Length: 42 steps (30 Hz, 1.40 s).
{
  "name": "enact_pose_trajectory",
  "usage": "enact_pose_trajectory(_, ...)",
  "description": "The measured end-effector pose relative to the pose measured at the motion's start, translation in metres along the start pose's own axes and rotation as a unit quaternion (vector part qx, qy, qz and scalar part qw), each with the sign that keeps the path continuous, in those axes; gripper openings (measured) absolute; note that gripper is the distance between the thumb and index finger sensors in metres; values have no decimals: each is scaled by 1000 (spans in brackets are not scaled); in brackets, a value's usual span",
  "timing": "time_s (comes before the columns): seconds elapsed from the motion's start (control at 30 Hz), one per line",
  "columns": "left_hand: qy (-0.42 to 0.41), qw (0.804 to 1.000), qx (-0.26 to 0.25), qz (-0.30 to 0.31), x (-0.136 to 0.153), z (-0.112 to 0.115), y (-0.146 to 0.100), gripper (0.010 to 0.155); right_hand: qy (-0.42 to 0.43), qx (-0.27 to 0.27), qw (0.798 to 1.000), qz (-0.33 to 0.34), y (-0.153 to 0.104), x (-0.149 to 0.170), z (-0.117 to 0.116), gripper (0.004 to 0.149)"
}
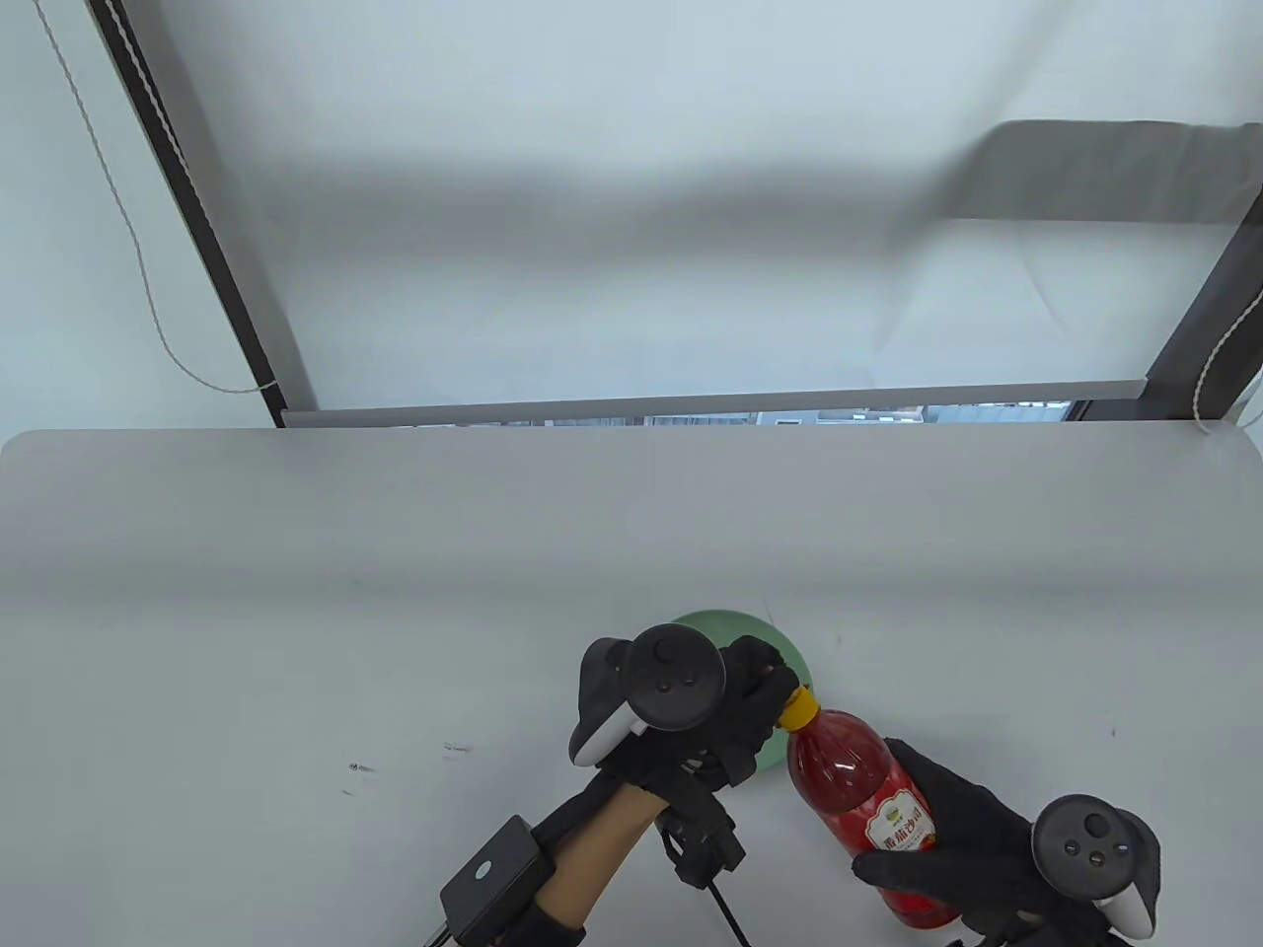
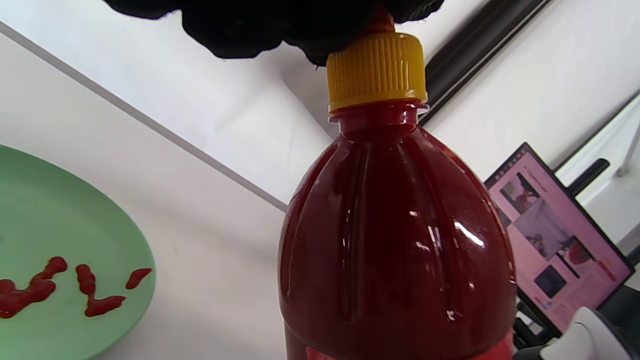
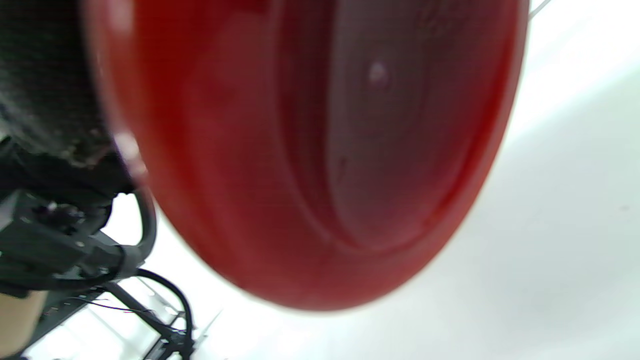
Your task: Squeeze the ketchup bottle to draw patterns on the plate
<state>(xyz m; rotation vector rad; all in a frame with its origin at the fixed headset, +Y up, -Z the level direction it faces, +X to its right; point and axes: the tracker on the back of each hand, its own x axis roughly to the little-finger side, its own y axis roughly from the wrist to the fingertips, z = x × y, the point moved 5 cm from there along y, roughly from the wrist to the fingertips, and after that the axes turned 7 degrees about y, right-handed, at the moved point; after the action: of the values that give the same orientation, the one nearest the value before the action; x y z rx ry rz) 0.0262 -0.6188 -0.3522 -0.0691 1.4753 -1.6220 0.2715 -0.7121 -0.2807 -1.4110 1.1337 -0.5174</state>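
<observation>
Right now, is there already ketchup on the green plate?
Yes, the left wrist view shows red ketchup squiggles lying on the green plate.

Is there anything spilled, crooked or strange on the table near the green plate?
Nothing stands out. The red ketchup squiggles lie on the round green plate, none visible on the white table. The clear plastic ketchup bottle tilts in the right hand; the left hand touches its yellow cap.
</observation>
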Motion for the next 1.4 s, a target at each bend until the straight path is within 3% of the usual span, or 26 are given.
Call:
enact_pose_trajectory(0.1, -10, 1000, 6, 3, 0, -1, -1, 49, -11, 4, 1000, 4, -1, -2, 1, 100)
enact_pose_trajectory(0.4, 33, 996, -27, -83, 19, -3, -4, 58, -73, 21, 997, 7, -1, -5, 0, 101)
enact_pose_trajectory(0.53, 73, 992, -5, -100, 21, 1, -2, 51, -82, 14, 997, 5, -1, -6, -4, 101)
enact_pose_trajectory(0.77, 106, 994, -32, -17, 4, -3, -1, 46, -57, 8, 998, 6, -1, -4, -3, 100)
enact_pose_trajectory(0.93, 77, 994, -73, 32, -3, -6, -4, 45, 9, -15, 1000, -1, 0, 1, -5, 100)
enact_pose_trajectory(1.0, 74, 994, -67, 36, -7, -7, -4, 45, 22, -20, 1000, 3, -1, 1, -5, 100)
enact_pose_trajectory(1.4, 105, 991, -52, -67, 12, -9, -5, 55, -54, 11, 998, 3, 0, -3, -4, 101)
